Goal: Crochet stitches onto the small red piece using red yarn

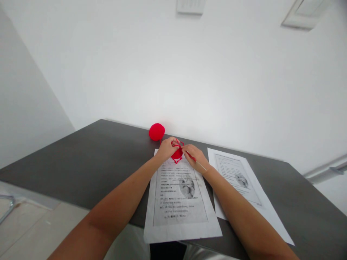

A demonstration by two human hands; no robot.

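Red crochet work [177,154] is pinched in my left hand [166,148], with a loose red yarn tail hanging below it. My right hand [194,156] is closed round a crochet hook [200,164], which has a red grip and a pale shaft that points back toward my wrist. The hook's tip meets the crochet work between the two hands, where loops of red yarn stand up; the exact stitch is too small to make out. Behind my left hand sits a red ball of yarn [157,132], and a strand runs from it toward the fingers.
A printed sheet [181,220] with a picture lies under my hands and overhangs the table's front edge. Another printed sheet [244,180] lies to the right, partly under my right forearm. The dark table [81,162] stands against a white wall [168,72].
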